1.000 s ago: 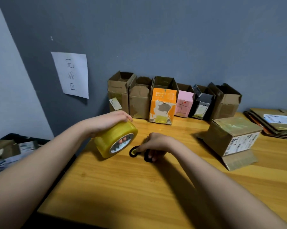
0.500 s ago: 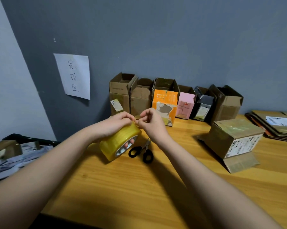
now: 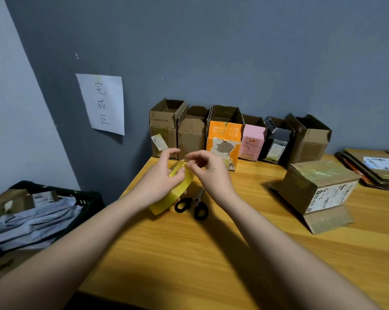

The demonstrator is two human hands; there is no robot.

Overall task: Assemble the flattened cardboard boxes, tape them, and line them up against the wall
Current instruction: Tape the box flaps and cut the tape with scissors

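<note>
Above the table [image 3: 189, 253], near its 11 o'clock edge, the left hand [image 3: 160, 182] grips the yellow tape roll [image 3: 178, 191] from above, fingers curled round it, while the right hand [image 3: 208, 173] pinches at the roll's top rim, apparently picking for the loose end. Scissors [image 3: 193, 204] lie on the wood just below the roll. At 3 o'clock sits the folded-up box [image 3: 319, 186], 1 flap splayed underneath; 6 finished boxes [image 3: 225, 135] line the wall at 12 o'clock. I judge the taping step has begun: next calls for peeling a strip free, then carrying it to that box's seam
</note>
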